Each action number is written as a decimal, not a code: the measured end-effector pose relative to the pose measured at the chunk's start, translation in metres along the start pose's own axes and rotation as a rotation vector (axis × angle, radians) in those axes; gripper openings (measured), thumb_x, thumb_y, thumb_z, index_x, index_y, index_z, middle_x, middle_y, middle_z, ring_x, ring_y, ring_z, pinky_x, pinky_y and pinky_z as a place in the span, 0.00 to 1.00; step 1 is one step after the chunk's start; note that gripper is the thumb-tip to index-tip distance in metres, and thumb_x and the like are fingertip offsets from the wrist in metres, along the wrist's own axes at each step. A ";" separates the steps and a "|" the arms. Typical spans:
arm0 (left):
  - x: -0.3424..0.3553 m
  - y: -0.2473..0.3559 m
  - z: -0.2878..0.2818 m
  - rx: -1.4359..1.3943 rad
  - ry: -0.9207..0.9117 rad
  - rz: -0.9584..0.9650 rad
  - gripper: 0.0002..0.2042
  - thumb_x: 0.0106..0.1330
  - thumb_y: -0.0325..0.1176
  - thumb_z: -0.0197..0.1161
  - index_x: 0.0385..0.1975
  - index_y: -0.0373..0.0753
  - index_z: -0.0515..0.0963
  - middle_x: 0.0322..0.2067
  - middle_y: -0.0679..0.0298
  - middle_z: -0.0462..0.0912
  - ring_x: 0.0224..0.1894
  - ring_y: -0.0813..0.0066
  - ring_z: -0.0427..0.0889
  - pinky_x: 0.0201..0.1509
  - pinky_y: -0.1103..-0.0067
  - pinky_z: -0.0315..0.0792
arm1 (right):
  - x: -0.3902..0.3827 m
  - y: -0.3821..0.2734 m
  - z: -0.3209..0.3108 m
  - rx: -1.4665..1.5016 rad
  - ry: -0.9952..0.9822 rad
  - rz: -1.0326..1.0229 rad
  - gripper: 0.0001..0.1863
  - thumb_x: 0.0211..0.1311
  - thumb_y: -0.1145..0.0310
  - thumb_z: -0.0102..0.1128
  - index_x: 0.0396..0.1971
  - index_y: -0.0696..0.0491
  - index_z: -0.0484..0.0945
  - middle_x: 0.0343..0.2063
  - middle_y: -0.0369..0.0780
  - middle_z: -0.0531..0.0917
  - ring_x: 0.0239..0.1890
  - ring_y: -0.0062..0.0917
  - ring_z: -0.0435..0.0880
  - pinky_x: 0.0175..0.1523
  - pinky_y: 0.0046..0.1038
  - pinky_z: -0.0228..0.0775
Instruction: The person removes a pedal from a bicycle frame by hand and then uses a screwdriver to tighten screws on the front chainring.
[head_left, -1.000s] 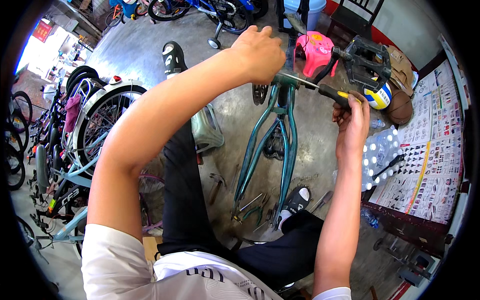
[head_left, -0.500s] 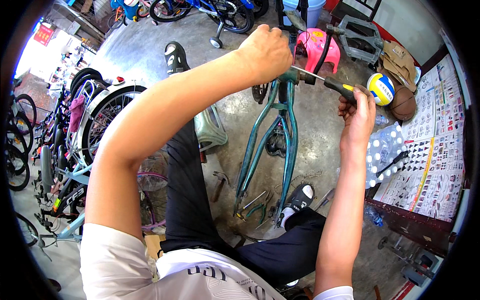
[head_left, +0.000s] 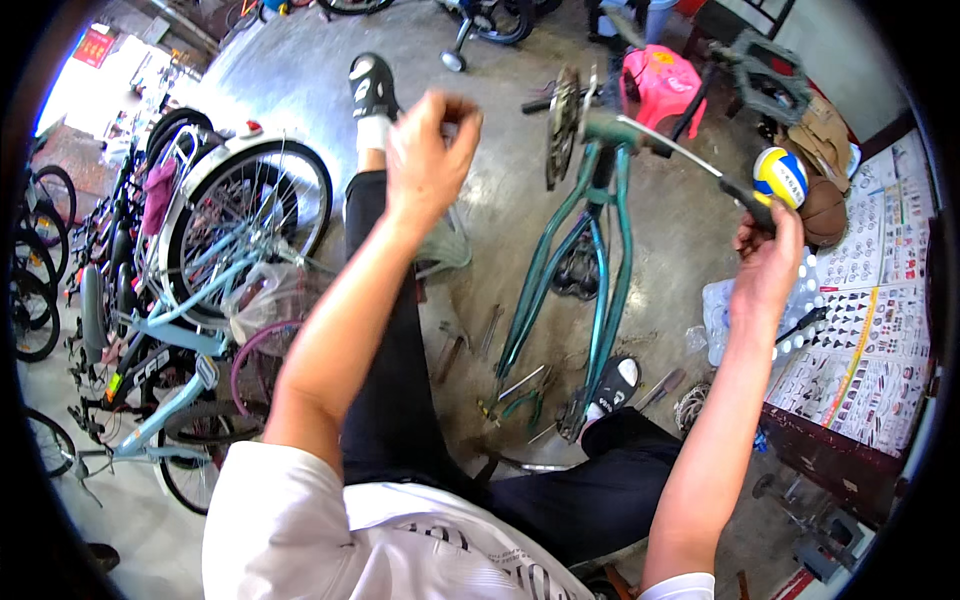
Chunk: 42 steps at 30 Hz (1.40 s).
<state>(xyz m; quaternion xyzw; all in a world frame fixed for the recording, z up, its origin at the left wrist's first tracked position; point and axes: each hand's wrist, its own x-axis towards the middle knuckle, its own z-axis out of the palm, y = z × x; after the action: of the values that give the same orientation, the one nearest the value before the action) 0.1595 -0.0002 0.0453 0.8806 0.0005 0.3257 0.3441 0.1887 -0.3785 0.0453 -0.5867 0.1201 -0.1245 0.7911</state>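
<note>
In my right hand is a screwdriver with a black and yellow handle. Its long shaft slants up left, and its tip is beside the bottom bracket area of a teal bicycle frame. My left hand is off the frame, left of the chainring. Its fingers curl in toward the thumb, somewhat blurred; whatever they hold, if anything, is hidden. A grey pedal sits at the frame's right side. The frame stands between my legs, its forked end toward me.
Pliers and a hammer lie on the floor near my feet. At left, bicycles crowd together. A pink stool, a volleyball, a basketball and bottles are to the right, beside a paper-covered table.
My left hand has come away from the frame and moved left, uncovering the chainring. My right hand has shifted right and down in view with the screwdriver. The whole view has shifted too.
</note>
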 end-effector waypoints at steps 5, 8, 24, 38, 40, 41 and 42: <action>-0.238 -0.180 0.080 -0.029 -0.278 -0.950 0.07 0.66 0.30 0.66 0.37 0.32 0.84 0.27 0.62 0.87 0.29 0.77 0.84 0.36 0.76 0.76 | 0.018 0.013 -0.023 0.012 -0.031 0.061 0.16 0.72 0.59 0.58 0.48 0.56 0.79 0.33 0.38 0.84 0.31 0.19 0.80 0.37 0.22 0.70; -0.349 -0.234 0.100 -0.090 -0.282 -1.291 0.10 0.67 0.35 0.67 0.40 0.35 0.86 0.36 0.55 0.89 0.39 0.64 0.87 0.47 0.67 0.77 | 0.027 0.021 -0.020 0.009 -0.060 0.104 0.17 0.74 0.60 0.57 0.50 0.57 0.78 0.35 0.39 0.84 0.34 0.20 0.79 0.41 0.23 0.70; -0.343 -0.233 0.158 0.318 -0.466 -0.850 0.07 0.64 0.33 0.68 0.39 0.41 0.84 0.40 0.54 0.86 0.45 0.50 0.84 0.49 0.59 0.77 | 0.037 -0.004 -0.060 -0.051 -0.208 0.056 0.21 0.76 0.61 0.50 0.52 0.66 0.75 0.45 0.48 0.82 0.46 0.30 0.78 0.53 0.29 0.68; -0.330 -0.202 0.112 0.117 -0.278 -1.197 0.16 0.69 0.31 0.62 0.54 0.35 0.81 0.50 0.54 0.87 0.52 0.54 0.85 0.57 0.65 0.75 | 0.024 0.009 -0.051 -0.046 -0.071 0.048 0.19 0.76 0.58 0.51 0.51 0.58 0.78 0.41 0.42 0.84 0.39 0.25 0.79 0.46 0.27 0.69; -0.312 -0.187 0.104 -0.021 -0.186 -1.193 0.14 0.71 0.30 0.60 0.53 0.34 0.81 0.48 0.56 0.88 0.48 0.62 0.87 0.53 0.68 0.77 | 0.021 0.011 -0.047 -0.024 -0.095 0.063 0.19 0.76 0.58 0.52 0.51 0.59 0.78 0.40 0.42 0.84 0.38 0.23 0.79 0.45 0.26 0.69; -0.303 -0.181 0.102 -0.141 -0.123 -1.209 0.13 0.71 0.29 0.59 0.52 0.34 0.81 0.46 0.56 0.88 0.46 0.63 0.87 0.53 0.69 0.77 | 0.017 0.009 -0.044 -0.021 -0.110 0.059 0.19 0.75 0.57 0.53 0.51 0.59 0.78 0.38 0.41 0.84 0.37 0.22 0.79 0.44 0.24 0.68; -0.294 -0.176 0.099 -0.262 -0.063 -1.221 0.13 0.71 0.28 0.59 0.52 0.34 0.82 0.44 0.57 0.89 0.45 0.64 0.88 0.53 0.70 0.77 | 0.013 0.007 -0.041 -0.029 -0.100 0.055 0.19 0.75 0.58 0.54 0.51 0.58 0.78 0.37 0.40 0.84 0.36 0.21 0.79 0.44 0.23 0.68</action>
<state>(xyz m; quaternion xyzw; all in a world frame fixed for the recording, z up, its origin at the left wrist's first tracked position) 0.0241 0.0077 -0.2842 0.6810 0.4539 0.0416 0.5732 0.1881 -0.4175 0.0263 -0.6001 0.0984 -0.0713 0.7907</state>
